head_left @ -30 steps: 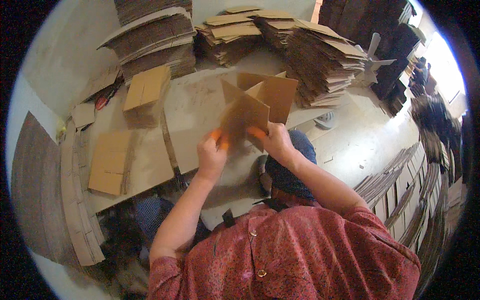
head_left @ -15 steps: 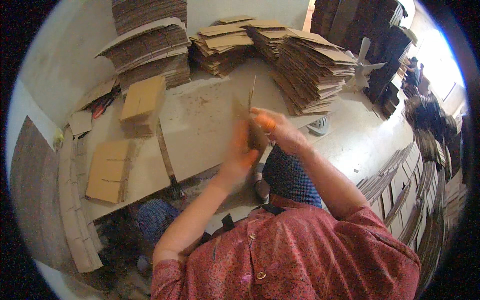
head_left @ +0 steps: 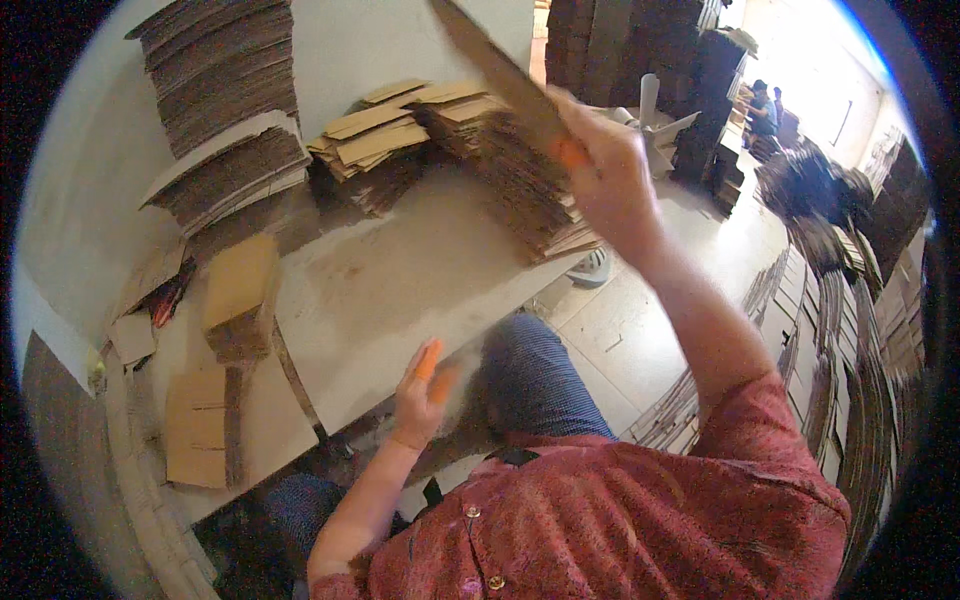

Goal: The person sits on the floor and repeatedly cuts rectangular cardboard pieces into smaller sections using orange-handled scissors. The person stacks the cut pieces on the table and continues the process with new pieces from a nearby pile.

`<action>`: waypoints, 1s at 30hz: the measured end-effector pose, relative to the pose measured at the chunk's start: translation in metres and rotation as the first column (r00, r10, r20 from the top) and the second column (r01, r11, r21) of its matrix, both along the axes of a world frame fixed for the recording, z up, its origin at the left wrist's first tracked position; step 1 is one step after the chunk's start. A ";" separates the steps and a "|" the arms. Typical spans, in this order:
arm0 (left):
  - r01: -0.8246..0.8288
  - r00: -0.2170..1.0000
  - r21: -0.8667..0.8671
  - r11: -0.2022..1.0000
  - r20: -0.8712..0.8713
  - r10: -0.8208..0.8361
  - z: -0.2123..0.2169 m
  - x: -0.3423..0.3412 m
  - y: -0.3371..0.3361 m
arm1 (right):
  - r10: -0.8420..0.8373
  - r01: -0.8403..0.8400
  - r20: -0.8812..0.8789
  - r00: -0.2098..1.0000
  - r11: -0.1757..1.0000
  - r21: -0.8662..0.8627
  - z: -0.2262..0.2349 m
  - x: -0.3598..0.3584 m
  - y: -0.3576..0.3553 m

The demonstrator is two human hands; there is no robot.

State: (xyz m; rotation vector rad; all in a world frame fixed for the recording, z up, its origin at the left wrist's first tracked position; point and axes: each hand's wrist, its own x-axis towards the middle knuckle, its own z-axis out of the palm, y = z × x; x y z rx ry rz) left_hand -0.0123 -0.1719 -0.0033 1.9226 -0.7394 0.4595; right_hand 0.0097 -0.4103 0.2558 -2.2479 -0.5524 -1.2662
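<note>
Head cam, R hand (head_left: 612, 165) w/ cardbd (head_left: 500, 66) (blurry), partly hiding stack (head_left: 518, 190), fan (head_left: 656, 128) beyond

speckled red shirt (head_left: 610, 520) | pale buttons (head_left: 473, 512) | blue trousers (head_left: 540, 385) | orange finger covers (head_left: 428, 360)

Workshop, cardboard, with several people present. Landmark: work table (head_left: 350, 310), broad and pale, top dusted brown. On the table, left side: two cardboard bundles (head_left: 197, 430), dark slit lines across the nearer one. Along its far edge: piles of cut cardboard (head_left: 375, 145), loosely layered and leaning. At its far left corner: tall stack of brown sheets (head_left: 220, 75), against a plain pale wall (head_left: 400, 40). Beyond the table, to the right: dark stacks (head_left: 625, 60); one white-bladed fan (head_left: 650, 100); farther off, co-workers (head_left: 763, 115) beside a bright opening (head_left: 810, 55). Right of the table: cardboard sheets (head_left: 835, 350) packed in long rows over a pale tiled floor (head_left: 600, 345).
</note>
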 end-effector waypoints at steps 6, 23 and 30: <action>0.132 0.977 0.064 0.989 -0.179 -0.118 -0.016 0.003 0.004 | -0.454 0.452 0.108 0.884 0.772 -0.448 0.017 0.115 -0.079; -0.768 0.600 0.541 0.343 0.419 0.681 0.040 0.137 0.234 | -0.140 0.093 -0.083 0.987 0.902 -0.421 -0.083 0.063 0.011; -0.453 0.802 0.832 0.322 0.223 0.553 0.062 0.191 0.268 | 0.292 -0.321 -0.552 0.781 0.946 0.046 -0.190 0.011 0.081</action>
